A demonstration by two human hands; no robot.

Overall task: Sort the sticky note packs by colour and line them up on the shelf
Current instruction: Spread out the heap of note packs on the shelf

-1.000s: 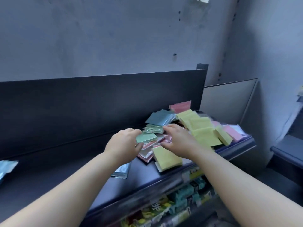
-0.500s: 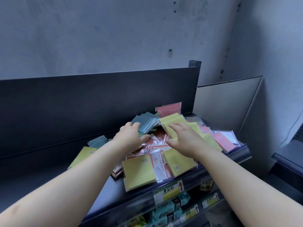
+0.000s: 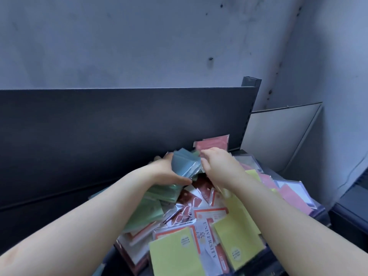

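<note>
A loose heap of sticky note packs covers the right part of the dark shelf point(image 3: 322, 214). My left hand point(image 3: 167, 172) grips a bundle of blue packs point(image 3: 184, 165) from its left side, thumb underneath. My right hand point(image 3: 219, 166) touches the same bundle's right edge with curled fingers. Green packs point(image 3: 151, 210) lie under my left forearm. Yellow packs point(image 3: 175, 253) lie at the front, and another yellow pack point(image 3: 239, 240) sits under my right forearm. Pink packs point(image 3: 213, 143) lean at the back. Red and white packs point(image 3: 201, 198) fill the middle.
The shelf's dark back panel point(image 3: 119, 124) rises behind the heap, with a metal upright point(image 3: 251, 82) at its right end. A pale side panel point(image 3: 278, 136) and a grey wall close off the right. More pink packs point(image 3: 294, 198) lie near the shelf's right edge.
Both hands have moved back into the heap and closed around the blue packs. The camera has come closer and tipped down, so the front yellow packs look larger.
</note>
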